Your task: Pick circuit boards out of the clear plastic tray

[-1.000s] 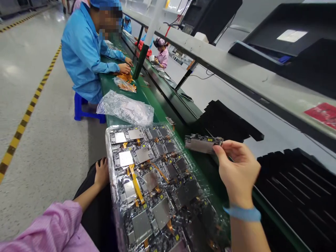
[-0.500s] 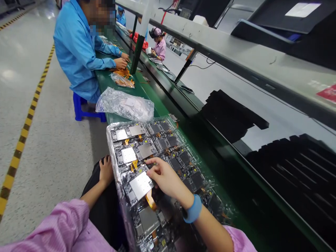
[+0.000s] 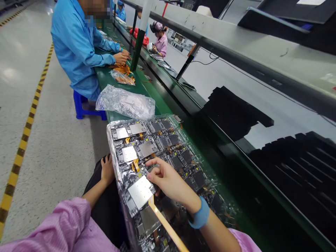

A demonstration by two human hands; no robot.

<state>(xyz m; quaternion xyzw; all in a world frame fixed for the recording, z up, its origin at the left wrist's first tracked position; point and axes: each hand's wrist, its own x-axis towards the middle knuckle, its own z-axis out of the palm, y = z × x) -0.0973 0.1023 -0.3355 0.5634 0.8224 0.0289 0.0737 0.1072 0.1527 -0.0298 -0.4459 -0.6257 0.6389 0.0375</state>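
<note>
A clear plastic tray full of several circuit boards with orange flex cables lies on the green bench in front of me. My right hand, with a blue wrist strap, is pinched on one circuit board with a silver shield and lifts its end off the tray; an orange flex cable hangs from it. My left hand rests with fingers spread flat on my dark lap beside the tray's left edge, holding nothing.
A crumpled clear bag lies beyond the tray. A person in a blue coat sits further along the bench. Black slotted racks and stacked black trays fill the right side. A grey shelf runs overhead.
My right hand came back from the right, where it held a board in the air, down to the tray. It now grips a shielded board and has tilted it upward.
</note>
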